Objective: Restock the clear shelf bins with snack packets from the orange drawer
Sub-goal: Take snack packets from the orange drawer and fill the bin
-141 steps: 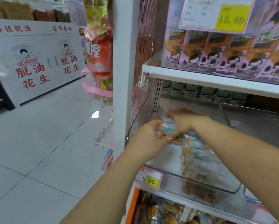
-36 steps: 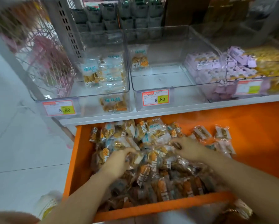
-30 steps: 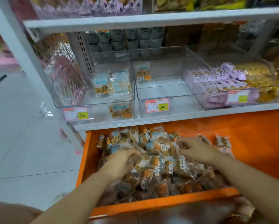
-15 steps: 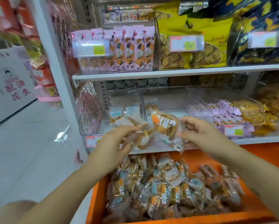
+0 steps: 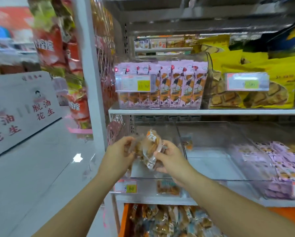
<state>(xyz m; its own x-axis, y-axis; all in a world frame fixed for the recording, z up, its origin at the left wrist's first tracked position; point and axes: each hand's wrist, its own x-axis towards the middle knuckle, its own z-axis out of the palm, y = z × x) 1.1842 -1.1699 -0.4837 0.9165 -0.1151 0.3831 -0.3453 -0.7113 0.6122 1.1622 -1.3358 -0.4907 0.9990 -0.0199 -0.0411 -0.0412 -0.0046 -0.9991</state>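
Observation:
Both my hands hold a small bunch of clear snack packets with orange labels, raised in front of the leftmost clear shelf bin. My left hand grips the bunch from the left, my right hand from the right and below. One packet lies at the bin's front. The middle clear bin has one packet at its back. Below, the open orange drawer is full of packets.
A white shelf upright stands left of the bins, with hanging snack bags beside it. The right bin holds pink packets. The shelf above carries pink boxes and yellow bags. White aisle floor lies left.
My hands dug into the drawer's packets, then lifted a bunch up to the leftmost bin. The view swung up and left from the drawer to the shelves.

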